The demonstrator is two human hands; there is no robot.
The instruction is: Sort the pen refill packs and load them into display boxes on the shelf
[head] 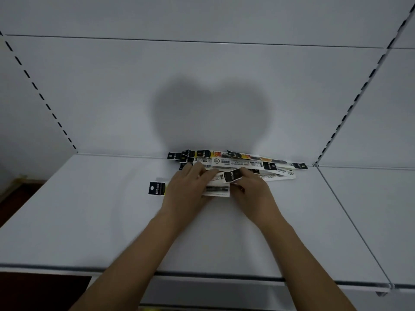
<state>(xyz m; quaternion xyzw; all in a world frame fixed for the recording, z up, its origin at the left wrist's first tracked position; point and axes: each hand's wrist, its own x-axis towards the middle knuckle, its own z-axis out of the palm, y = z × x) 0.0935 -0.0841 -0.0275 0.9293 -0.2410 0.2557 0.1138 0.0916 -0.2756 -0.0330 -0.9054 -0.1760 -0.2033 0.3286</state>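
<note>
A loose pile of long, flat pen refill packs (238,163), white with black header tabs, lies along the back of the white shelf (89,221). In front of the pile both hands hold a small bundle of packs (217,190). My left hand (186,187) covers the bundle's left part, its fingers reaching over the top. My right hand (251,187) pinches a black header tab (232,176) at the bundle's upper right. One black tab (157,188) sticks out left of my left hand. No display box is in view.
The shelf's white back panel (202,75) rises right behind the pile, with slotted uprights at left and right. A neighbouring shelf (370,209) adjoins on the right across a seam. A dark floor shows at the lower left.
</note>
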